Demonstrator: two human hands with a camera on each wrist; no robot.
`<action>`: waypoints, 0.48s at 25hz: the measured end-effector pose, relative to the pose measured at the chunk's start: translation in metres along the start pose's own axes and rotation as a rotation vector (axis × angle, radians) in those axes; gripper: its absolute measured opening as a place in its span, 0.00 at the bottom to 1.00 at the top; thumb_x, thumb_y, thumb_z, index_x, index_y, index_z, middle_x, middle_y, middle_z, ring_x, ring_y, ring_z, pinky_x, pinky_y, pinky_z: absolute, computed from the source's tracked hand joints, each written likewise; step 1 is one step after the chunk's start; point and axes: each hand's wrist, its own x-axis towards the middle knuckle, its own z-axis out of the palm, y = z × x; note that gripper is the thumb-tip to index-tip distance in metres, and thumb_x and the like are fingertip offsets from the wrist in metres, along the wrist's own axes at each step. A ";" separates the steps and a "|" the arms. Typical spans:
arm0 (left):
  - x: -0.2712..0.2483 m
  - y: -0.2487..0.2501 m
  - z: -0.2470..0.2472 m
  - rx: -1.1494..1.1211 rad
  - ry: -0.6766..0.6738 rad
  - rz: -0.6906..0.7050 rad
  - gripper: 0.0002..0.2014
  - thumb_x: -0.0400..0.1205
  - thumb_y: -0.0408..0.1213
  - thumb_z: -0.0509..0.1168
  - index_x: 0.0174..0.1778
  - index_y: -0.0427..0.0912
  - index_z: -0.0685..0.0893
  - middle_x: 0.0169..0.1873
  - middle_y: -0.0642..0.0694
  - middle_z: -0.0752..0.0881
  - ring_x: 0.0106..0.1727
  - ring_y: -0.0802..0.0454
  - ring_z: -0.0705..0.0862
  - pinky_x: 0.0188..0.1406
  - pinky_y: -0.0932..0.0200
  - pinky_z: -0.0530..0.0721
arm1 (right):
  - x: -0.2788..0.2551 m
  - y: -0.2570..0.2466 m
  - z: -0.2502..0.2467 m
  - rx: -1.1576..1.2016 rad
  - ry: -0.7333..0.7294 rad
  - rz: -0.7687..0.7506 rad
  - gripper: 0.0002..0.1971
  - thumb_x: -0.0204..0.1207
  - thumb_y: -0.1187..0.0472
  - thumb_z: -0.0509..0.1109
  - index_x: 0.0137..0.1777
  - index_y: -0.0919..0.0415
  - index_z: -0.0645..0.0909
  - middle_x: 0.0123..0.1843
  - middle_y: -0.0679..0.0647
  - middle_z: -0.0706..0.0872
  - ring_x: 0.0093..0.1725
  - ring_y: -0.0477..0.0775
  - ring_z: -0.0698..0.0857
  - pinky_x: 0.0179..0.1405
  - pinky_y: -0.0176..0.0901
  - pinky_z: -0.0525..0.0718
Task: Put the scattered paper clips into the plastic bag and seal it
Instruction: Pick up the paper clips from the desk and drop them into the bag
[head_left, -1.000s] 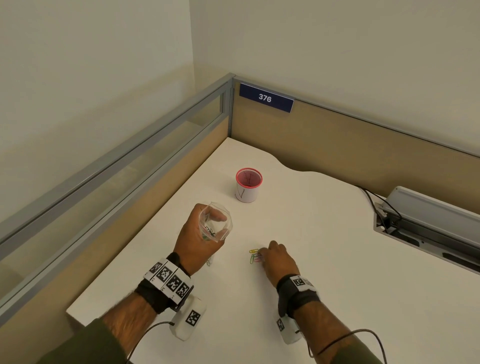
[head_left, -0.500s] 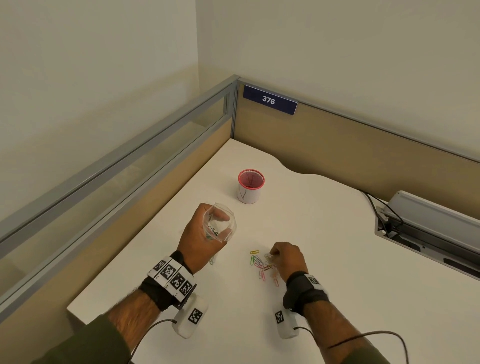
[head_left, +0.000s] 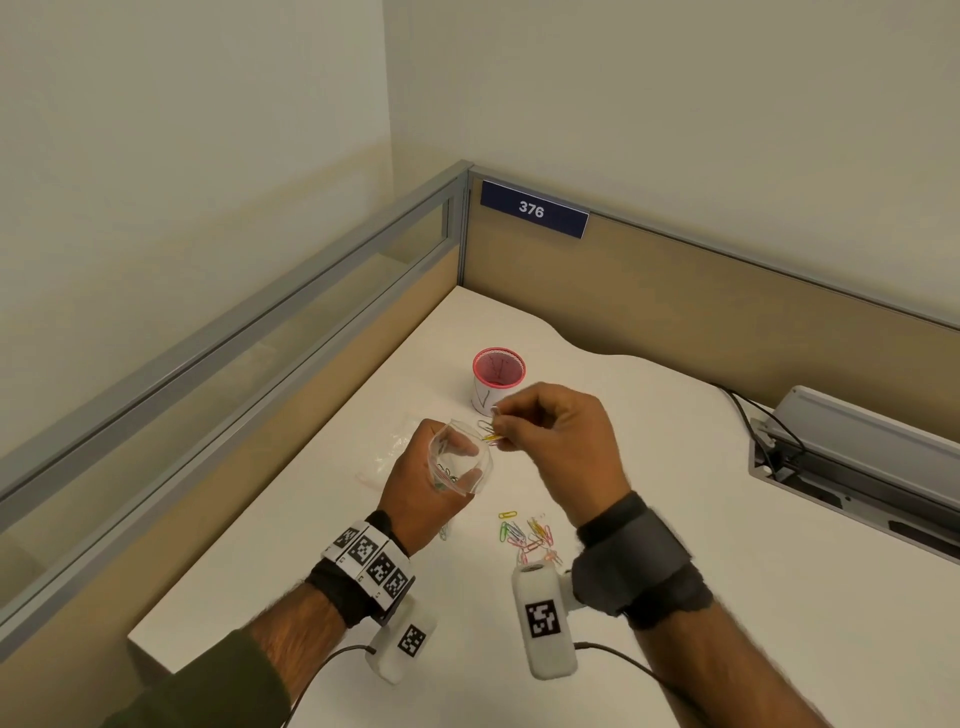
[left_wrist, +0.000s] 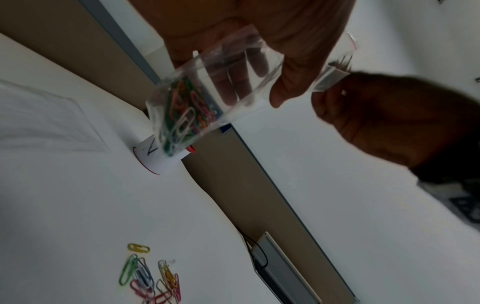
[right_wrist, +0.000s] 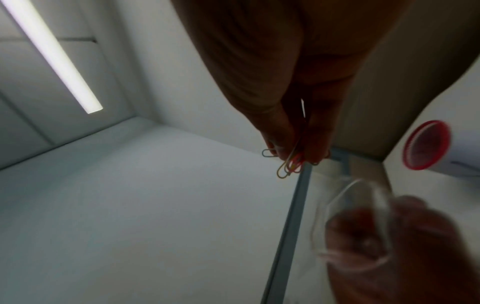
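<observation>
My left hand (head_left: 426, 483) holds a clear plastic bag (head_left: 460, 462) above the desk with its mouth spread wide. Several coloured paper clips (left_wrist: 182, 115) lie inside the bag (left_wrist: 207, 92). My right hand (head_left: 550, 436) is raised beside the bag's mouth and pinches a few paper clips (head_left: 488, 431) between thumb and fingers; these pinched clips (right_wrist: 288, 164) hang from the fingertips in the right wrist view. A loose pile of coloured paper clips (head_left: 527, 535) lies on the white desk below the hands, and this pile (left_wrist: 150, 275) also shows in the left wrist view.
A white cup with a red rim (head_left: 497, 379) stands behind the hands. Another flat clear bag (head_left: 389, 452) lies on the desk to the left. A cable box with its lid raised (head_left: 852, 462) is set into the desk at right. Partition walls (head_left: 675, 291) close off the back and left.
My right hand has picked up a few clips from the pile on the desk and lifted them up to the mouth of the bag. The left hand keeps holding the bag.
</observation>
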 end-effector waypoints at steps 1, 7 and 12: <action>0.001 0.000 0.002 0.012 0.000 -0.006 0.18 0.72 0.37 0.76 0.52 0.49 0.76 0.49 0.49 0.86 0.57 0.49 0.86 0.60 0.51 0.86 | 0.000 -0.007 0.008 -0.031 -0.030 -0.027 0.04 0.74 0.69 0.74 0.46 0.62 0.89 0.40 0.53 0.91 0.36 0.49 0.90 0.42 0.38 0.91; 0.003 0.007 0.004 0.067 -0.013 -0.139 0.22 0.73 0.32 0.78 0.55 0.51 0.75 0.44 0.55 0.84 0.44 0.57 0.84 0.45 0.68 0.83 | -0.004 -0.012 0.038 -0.523 -0.171 -0.076 0.08 0.78 0.62 0.68 0.52 0.54 0.87 0.48 0.51 0.89 0.48 0.50 0.87 0.52 0.44 0.88; 0.000 0.011 -0.001 0.046 -0.037 -0.099 0.20 0.71 0.33 0.76 0.53 0.50 0.76 0.46 0.55 0.85 0.48 0.59 0.85 0.54 0.56 0.86 | -0.009 -0.027 0.031 -0.502 -0.117 -0.161 0.08 0.80 0.63 0.66 0.54 0.57 0.87 0.50 0.52 0.89 0.50 0.50 0.86 0.54 0.42 0.86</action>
